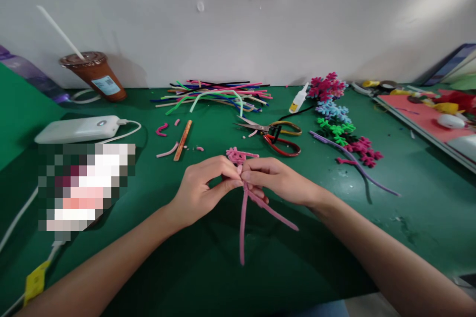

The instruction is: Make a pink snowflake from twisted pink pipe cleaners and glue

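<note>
Fuzzy pink pipe cleaners [243, 228] are pinched between the fingertips of my left hand [208, 185] and my right hand [277, 178]. Two long ends hang down below my fingers, one nearly straight and one slanting right. The part between my fingertips is mostly hidden. Just beyond my hands shows a curled pink pipe-cleaner piece [236, 155]; whether it joins the held one I cannot tell. Scissors [269, 130] with red and yellow handles lie half-open behind my right hand. Short pink offcuts [167, 151] and a brown patterned stick [183, 140] lie beyond my left hand.
Coloured pipe cleaners [219, 95] are heaped by the wall. A glue bottle [298, 99], pipe-cleaner flowers [336, 109] and a purple pipe cleaner [357, 163] are on the right, near a pink board [416, 114]. A drink cup [96, 77] and a power bank [78, 129] stand left.
</note>
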Demonstrator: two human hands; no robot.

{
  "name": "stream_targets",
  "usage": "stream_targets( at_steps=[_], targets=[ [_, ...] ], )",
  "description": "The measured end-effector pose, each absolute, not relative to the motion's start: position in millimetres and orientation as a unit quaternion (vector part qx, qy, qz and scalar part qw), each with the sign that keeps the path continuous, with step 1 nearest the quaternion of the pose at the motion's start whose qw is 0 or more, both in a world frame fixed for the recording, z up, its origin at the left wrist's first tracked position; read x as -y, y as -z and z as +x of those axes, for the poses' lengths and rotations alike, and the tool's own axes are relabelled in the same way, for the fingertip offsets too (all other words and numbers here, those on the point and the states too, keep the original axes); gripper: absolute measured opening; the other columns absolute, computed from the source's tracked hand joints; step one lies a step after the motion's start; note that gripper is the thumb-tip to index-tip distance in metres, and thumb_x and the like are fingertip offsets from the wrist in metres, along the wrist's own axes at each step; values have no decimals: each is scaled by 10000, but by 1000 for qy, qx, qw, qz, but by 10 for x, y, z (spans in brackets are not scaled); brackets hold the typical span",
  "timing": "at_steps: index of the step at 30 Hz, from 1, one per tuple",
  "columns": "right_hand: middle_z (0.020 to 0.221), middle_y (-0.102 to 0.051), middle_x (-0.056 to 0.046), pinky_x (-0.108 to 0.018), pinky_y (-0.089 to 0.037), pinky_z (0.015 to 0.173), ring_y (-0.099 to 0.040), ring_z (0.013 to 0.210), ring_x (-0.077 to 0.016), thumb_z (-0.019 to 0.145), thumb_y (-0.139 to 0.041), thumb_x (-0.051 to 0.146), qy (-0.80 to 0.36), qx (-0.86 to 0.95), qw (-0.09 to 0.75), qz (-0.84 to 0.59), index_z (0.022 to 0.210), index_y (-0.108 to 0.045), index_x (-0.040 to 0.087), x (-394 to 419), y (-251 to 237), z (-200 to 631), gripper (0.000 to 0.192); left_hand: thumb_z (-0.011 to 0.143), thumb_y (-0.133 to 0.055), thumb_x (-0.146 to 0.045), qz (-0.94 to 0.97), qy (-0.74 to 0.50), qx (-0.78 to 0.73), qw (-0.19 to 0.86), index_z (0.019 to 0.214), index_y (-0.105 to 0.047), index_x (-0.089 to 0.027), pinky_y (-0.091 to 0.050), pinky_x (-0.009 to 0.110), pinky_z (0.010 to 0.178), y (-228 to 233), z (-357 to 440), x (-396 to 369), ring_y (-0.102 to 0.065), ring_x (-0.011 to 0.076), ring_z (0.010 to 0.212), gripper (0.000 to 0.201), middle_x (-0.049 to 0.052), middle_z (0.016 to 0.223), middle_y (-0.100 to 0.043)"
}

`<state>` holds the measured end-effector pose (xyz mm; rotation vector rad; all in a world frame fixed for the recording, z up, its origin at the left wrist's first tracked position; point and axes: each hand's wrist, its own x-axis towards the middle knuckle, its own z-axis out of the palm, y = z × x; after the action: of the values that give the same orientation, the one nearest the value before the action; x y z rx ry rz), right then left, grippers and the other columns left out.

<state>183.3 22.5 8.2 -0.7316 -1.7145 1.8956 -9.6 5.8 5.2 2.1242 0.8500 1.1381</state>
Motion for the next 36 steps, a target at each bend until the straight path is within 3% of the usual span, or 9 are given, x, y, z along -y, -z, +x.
stream_targets(
  at_steps=[4, 9, 12, 16, 19, 23, 31, 36],
  targets=[
    [547, -449, 57, -199, -378, 455, -445, 472, -67, 913, -493, 354, -681, 631, 250, -274, 711, -484, 163, -205, -96, 1827, 278, 838, -622, -217, 776, -428, -337, 318, 743, -625, -186, -480, 267, 675, -46, -90, -50, -595, 145, 718, 100, 26, 747, -647],
    [576, -440, 55, -203, -359, 488, -436, 501, -64, 940, -450, 352, -600, 659, 322, -319, 698, -461, 171, -170, -87, 1772, 303, 895, -525, -297, 702, -389, -378, 461, 811, -577, -167, -469, 254, 628, 14, -68, -32, -557, 129, 681, 164, 25, 787, -581],
    [607, -448, 50, -202, -350, 504, -428, 523, -63, 950, -433, 343, -561, 672, 340, -343, 711, -462, 173, -168, -75, 1755, 295, 895, -524, -309, 698, -351, -379, 497, 758, -560, -160, -443, 236, 587, 50, -55, -21, -517, 115, 632, 206, 2, 704, -541],
    [616, -503, 41, -214, -395, 551, -487, 532, -72, 970, -371, 389, -550, 699, 308, -337, 745, -468, 177, -167, -84, 1768, 324, 889, -541, -308, 666, -390, -409, 487, 723, -545, -165, -418, 218, 552, 66, -61, -22, -473, 99, 600, 219, -20, 667, -486],
    [600, -550, 45, -211, -409, 578, -529, 547, -81, 945, -449, 346, -534, 726, 269, -340, 799, -488, 184, -157, -87, 1772, 221, 877, -559, -299, 643, -409, -419, 493, 734, -547, -168, -433, 214, 543, 60, -71, -27, -489, 96, 592, 194, -25, 668, -486],
    [563, -504, 66, -192, -386, 556, -492, 507, -64, 933, -470, 264, -488, 756, 270, -342, 753, -475, 189, -155, -78, 1767, 195, 862, -577, -301, 627, -410, -427, 506, 759, -533, -172, -458, 211, 538, 44, -66, -21, -518, 99, 581, 172, -34, 649, -508],
    [799, -623, 1, -235, -380, 650, -548, 720, -116, 940, -427, 178, -220, 893, 230, -317, 893, -610, 186, -192, -64, 1847, 189, 912, -502, -316, 659, -352, -423, 513, 762, -513, -170, -449, 218, 584, 12, -88, -50, -540, 102, 603, 209, -37, 649, -541],
    [775, -598, -23, -273, -339, 605, -514, 679, -132, 946, -390, 180, -27, 931, 223, -287, 832, -619, 160, -215, -78, 1898, 256, 913, -500, -307, 687, -311, -415, 510, 735, -510, -162, -419, 208, 590, 9, -105, -100, -526, 93, 596, 230, -41, 635, -529]
  ],
)
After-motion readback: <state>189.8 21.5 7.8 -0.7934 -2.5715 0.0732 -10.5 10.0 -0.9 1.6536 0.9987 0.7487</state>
